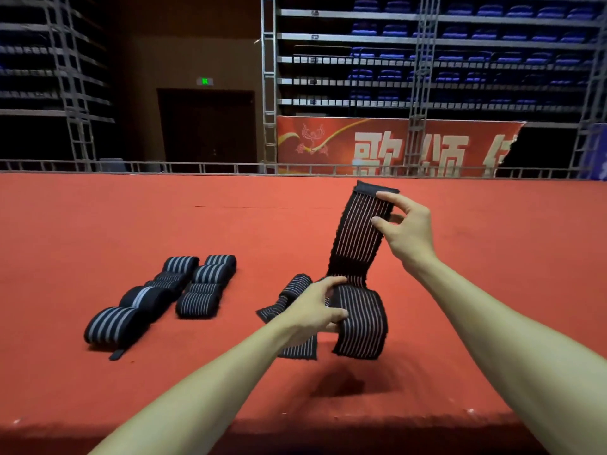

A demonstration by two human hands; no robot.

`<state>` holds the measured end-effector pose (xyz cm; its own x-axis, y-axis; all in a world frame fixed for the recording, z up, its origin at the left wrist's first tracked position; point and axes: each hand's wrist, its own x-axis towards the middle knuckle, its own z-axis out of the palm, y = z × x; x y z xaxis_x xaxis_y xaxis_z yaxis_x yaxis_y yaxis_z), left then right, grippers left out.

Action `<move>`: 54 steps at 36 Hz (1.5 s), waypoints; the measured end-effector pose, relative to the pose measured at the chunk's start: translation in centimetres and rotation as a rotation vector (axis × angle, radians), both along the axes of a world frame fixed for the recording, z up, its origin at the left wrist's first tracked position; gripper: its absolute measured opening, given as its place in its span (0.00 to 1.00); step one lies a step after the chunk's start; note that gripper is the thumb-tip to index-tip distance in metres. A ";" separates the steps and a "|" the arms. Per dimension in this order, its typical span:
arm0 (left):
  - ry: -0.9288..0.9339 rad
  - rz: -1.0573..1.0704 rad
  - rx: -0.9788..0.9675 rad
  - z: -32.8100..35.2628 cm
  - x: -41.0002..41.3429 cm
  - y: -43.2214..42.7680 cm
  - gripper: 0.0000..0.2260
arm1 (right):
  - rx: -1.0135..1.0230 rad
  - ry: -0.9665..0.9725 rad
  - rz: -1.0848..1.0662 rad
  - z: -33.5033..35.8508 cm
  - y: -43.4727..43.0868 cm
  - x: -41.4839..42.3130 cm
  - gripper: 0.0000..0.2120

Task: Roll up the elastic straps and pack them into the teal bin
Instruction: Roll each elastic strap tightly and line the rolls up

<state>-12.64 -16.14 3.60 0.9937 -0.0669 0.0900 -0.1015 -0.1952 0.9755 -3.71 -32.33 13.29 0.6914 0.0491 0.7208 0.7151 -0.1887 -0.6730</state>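
Right grip (407, 231) pinches the upper end of a black striped elastic strap (361, 231) between thumb and fingertips, holding it upright above the red bench (98, 224). Left grip (312, 310) curls round its lower fold, the tail looping down. A second strap (295, 285) lies loose just beneath; rolled straps (210, 274) sit in two rows further left

Red carpet (131, 224) runs to a metal railing (197, 166), with a dark door (207, 126) under a green exit sign (204, 81) at eleven o'clock and a red banner (377, 146) below blue seats (460, 34) at one o'clock.
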 end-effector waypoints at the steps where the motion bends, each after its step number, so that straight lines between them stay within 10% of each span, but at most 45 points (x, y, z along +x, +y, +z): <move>1: 0.038 -0.032 -0.034 -0.3 0.2 -0.7 0.27 | -0.016 0.005 -0.010 -0.5 -0.5 0.2 0.22; 5: 0.100 -0.089 0.122 -2.7 0.8 -3.0 0.25 | -0.113 0.029 -0.057 -2.8 -2.2 1.2 0.21; 11: -0.056 -0.188 0.999 -5.4 2.3 -2.6 0.26 | -0.238 0.042 -0.098 -7.6 -3.8 2.7 0.21; 23: -0.139 0.085 0.954 -4.4 7.2 3.3 0.09 | -0.268 0.136 -0.163 -18.2 -4.8 5.4 0.21; 44: -0.034 0.050 0.960 -6.9 12.7 0.1 0.26 | -0.184 0.205 -0.239 -21.5 -5.2 6.0 0.20; 54: -0.075 0.130 0.832 -6.4 11.2 1.3 0.16 | -0.191 0.202 -0.230 -21.5 -5.1 5.9 0.20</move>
<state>-1.45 -14.85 -2.84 0.9915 -0.0263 0.1277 -0.0873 -0.8613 0.5005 2.19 -37.46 -8.21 0.8273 -0.0036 0.5618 0.4960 -0.4648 -0.7334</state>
